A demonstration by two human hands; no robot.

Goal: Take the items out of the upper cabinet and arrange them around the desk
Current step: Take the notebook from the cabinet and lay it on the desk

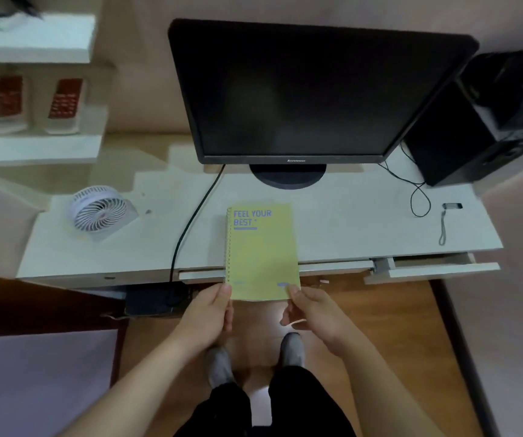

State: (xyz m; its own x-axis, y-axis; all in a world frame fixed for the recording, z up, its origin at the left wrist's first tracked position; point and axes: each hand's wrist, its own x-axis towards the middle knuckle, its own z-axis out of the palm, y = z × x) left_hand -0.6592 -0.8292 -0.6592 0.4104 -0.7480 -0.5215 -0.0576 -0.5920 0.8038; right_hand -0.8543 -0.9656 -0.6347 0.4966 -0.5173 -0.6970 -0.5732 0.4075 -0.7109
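A yellow spiral notebook [261, 250] with purple lettering lies over the front edge of the white desk [348, 222], its near end sticking out past the edge. My left hand [211, 313] pinches its near left corner and my right hand [312, 313] pinches its near right corner. A small white fan [100, 211] stands on the left part of the desk. The upper cabinet is out of view.
A black monitor [301, 96] stands at the back middle, its cable [190, 222] running down over the desk's front edge. A black speaker [487, 121] sits at the right, a small black device with a strap [447, 216] near it. A drawer [436, 268] is partly open. Two red-labelled bottles [36, 102] stand on a left shelf.
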